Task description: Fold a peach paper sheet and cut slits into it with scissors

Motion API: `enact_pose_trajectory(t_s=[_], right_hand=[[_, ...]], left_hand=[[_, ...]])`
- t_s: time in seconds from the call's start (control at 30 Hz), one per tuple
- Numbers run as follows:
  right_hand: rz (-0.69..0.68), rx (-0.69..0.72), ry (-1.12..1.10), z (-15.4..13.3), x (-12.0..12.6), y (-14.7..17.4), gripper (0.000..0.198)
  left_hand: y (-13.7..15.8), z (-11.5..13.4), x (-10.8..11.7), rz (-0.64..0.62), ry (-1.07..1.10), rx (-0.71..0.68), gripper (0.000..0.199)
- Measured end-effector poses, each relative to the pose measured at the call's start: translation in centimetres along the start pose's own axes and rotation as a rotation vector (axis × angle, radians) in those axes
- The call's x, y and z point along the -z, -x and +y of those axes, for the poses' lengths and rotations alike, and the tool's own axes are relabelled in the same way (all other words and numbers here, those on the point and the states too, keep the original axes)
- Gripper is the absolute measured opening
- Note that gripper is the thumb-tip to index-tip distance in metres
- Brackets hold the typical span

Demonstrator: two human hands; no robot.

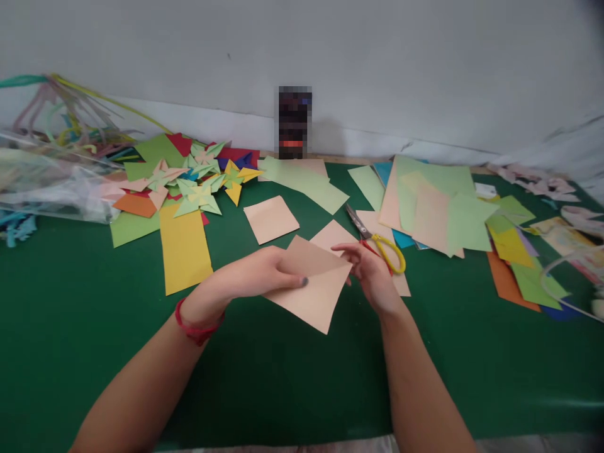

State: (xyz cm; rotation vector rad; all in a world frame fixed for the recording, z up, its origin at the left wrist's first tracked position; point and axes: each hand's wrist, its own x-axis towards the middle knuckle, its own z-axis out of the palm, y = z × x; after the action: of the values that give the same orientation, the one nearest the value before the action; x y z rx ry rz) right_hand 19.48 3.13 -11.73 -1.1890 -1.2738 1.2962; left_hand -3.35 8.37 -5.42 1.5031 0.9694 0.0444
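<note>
My left hand (264,274), with a red band at the wrist, is closed on a square sheet of peach paper (316,302), thumb on top and fingers hidden underneath. The sheet is held tilted above the table and bends slightly. At its right corner is my right hand (370,270), index finger stretched out and the other fingers loosely curled, partly behind the corner. Scissors (382,245) with yellow and red handles lie just beyond my right hand. Other peach pieces (333,233) lie behind the held sheet, and one separate peach square (271,219) rests to its left.
Folded paper stars (201,192) and coloured sheets lie at the left, near a yellow strip (186,251) and a clear plastic bag (56,182). Green and peach sheets (434,201) are piled at the right. A pixelated dark object (293,123) stands against the wall. Green covers the table (283,390).
</note>
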Motion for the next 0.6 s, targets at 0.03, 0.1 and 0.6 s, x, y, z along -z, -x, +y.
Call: enact_pose_trajectory(t_s=[0.03, 0.1, 0.6], right_hand=[[-0.024, -0.023, 0.029, -0.1, -0.1, 0.1, 0.032], [-0.023, -0.075, 0.097, -0.4, -0.2, 0.3, 0.02], [0.186, -0.047, -0.084, 0.5, 0.1, -0.2, 0.016]], left_hand=[[-0.1, -0.1, 0.0, 0.006, -0.041, 0.015, 0.028], [-0.3, -0.2, 0.0, 0.046, -0.069, 0.02, 0.028], [0.3, -0.4, 2.5, 0.345, 0.153, -0.15, 0.025]])
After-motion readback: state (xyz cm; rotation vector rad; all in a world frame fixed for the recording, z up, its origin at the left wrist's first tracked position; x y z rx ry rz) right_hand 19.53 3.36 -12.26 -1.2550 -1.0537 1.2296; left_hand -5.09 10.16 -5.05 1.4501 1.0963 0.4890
